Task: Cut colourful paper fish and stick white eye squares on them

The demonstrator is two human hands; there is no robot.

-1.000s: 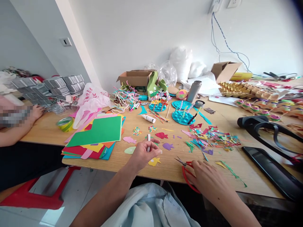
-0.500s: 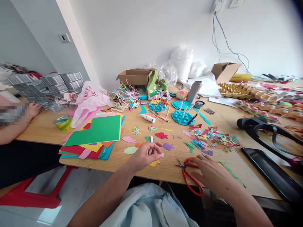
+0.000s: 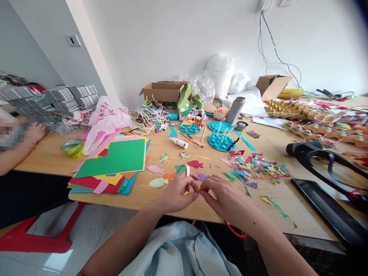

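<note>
My left hand (image 3: 175, 193) is closed on a small roll of white tape (image 3: 184, 171) that sticks up above its fingers. My right hand (image 3: 225, 197) pinches its fingertips against the left hand's fingertips; what it holds is too small to make out. Red scissors (image 3: 237, 233) lie at the table's front edge, mostly hidden under my right wrist. Paper fish cut-outs lie just beyond my hands: pink (image 3: 155, 168), red (image 3: 196, 164), purple (image 3: 202, 177), pale green (image 3: 156, 183). A heap of coloured paper scraps (image 3: 255, 168) sits to the right.
A stack of coloured sheets with green on top (image 3: 115, 159) lies left of my hands. Behind are a glue bottle (image 3: 180, 143), blue discs (image 3: 221, 142), a steel bottle (image 3: 236, 110) and a cardboard box (image 3: 162, 92). A black headset (image 3: 324, 161) lies right. Another person's hand (image 3: 34, 132) rests far left.
My right hand left the scissors on the table and came over to my left hand, where the fingertips now meet. My left hand lifted the tape roll slightly.
</note>
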